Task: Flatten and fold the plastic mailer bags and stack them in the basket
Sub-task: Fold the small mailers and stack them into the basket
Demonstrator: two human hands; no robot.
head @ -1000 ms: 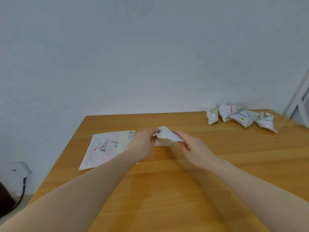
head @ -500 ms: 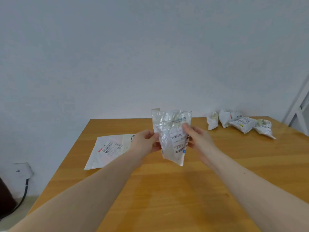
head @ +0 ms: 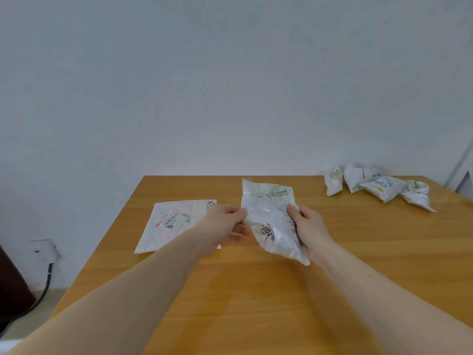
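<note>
A crinkled white plastic mailer bag (head: 271,216) with printed labels hangs above the wooden table (head: 256,290), opened out and roughly upright. My left hand (head: 222,226) pinches its left edge. My right hand (head: 307,226) grips its right edge, fingers curled round the plastic. A flattened white mailer (head: 174,221) with a shipping label lies on the table to the left, partly behind my left hand. Several crumpled mailers (head: 378,188) sit in a row at the table's far right. No basket is in view.
A plain white wall rises behind the table. A white wall socket with a black cable (head: 44,254) is low on the left, beside a dark object at the frame's edge. A pale frame edge (head: 460,170) shows at far right.
The bag was a small crumpled wad low over the table a second ago. Both hands raised and spread it open; since half a second ago it has dropped slightly.
</note>
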